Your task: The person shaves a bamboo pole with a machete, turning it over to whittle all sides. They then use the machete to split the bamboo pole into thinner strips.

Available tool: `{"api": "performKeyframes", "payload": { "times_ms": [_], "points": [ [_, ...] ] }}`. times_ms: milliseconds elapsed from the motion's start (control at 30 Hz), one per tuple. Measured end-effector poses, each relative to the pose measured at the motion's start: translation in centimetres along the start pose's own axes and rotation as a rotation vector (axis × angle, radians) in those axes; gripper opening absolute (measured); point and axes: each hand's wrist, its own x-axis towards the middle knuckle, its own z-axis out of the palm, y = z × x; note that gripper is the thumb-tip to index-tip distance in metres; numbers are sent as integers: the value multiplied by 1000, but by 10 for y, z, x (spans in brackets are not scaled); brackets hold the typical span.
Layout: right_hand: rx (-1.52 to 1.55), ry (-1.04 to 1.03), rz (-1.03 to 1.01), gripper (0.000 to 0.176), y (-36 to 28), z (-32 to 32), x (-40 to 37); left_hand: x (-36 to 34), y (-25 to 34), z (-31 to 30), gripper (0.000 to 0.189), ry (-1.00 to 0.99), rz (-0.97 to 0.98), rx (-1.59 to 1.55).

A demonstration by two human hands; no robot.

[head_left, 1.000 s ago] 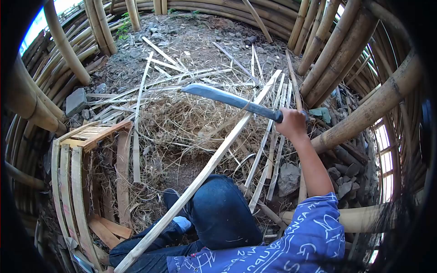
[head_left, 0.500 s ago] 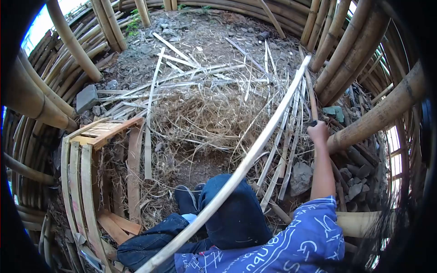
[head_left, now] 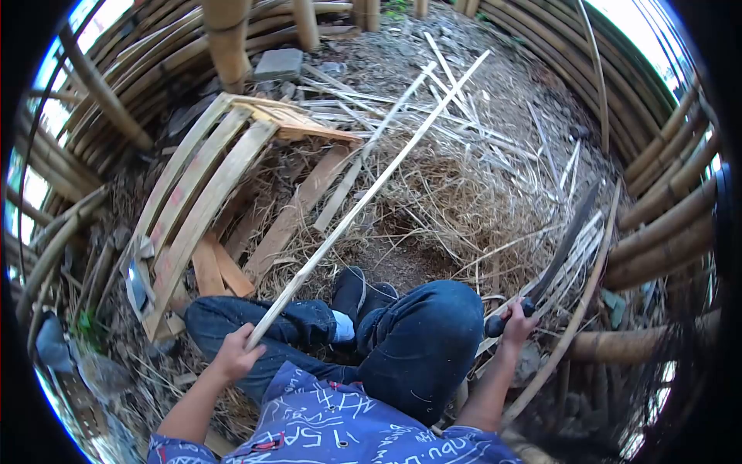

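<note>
My left hand (head_left: 236, 356) is wrapped round the near end of a long pale bamboo strip (head_left: 369, 195). The strip slants up and away to the right over the litter on the ground. On the other side, my right hand (head_left: 518, 325) grips the black handle of a machete (head_left: 570, 240), whose dark curved blade points up and forward. The blade lies over pale strips and seems apart from the strip in my left hand. My crossed legs in jeans (head_left: 425, 340) are between the two hands.
A wooden slatted crate (head_left: 205, 197) stands on the left. Fibrous shavings (head_left: 456, 182) and loose strips cover the ground ahead. A grey block (head_left: 278, 65) lies at the back left. Thick bamboo poles surround the spot, and a long thin pole (head_left: 576, 317) lies at right.
The view has turned left. My left hand has come into view holding the bamboo strip, whose far end swung left. My right hand has drawn back nearer my knee, with the machete now visible.
</note>
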Motion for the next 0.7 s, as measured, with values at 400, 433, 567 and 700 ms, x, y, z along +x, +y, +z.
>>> {"api": "performKeyframes", "payload": {
  "times_ms": [400,433,567,700],
  "points": [
    [451,-429,-114,18,-155,95,-64,36,72,110,19,-43,299,-977],
    [453,-446,-126,18,-159,97,-66,38,79,109,19,-29,313,-986],
    [698,-888,-25,17,-169,103,-78,45,104,85,20,-72,284,-1058],
    [1002,-1360,157,18,-152,109,-80,50,122,68,21,70,254,-917]
  ]
}}
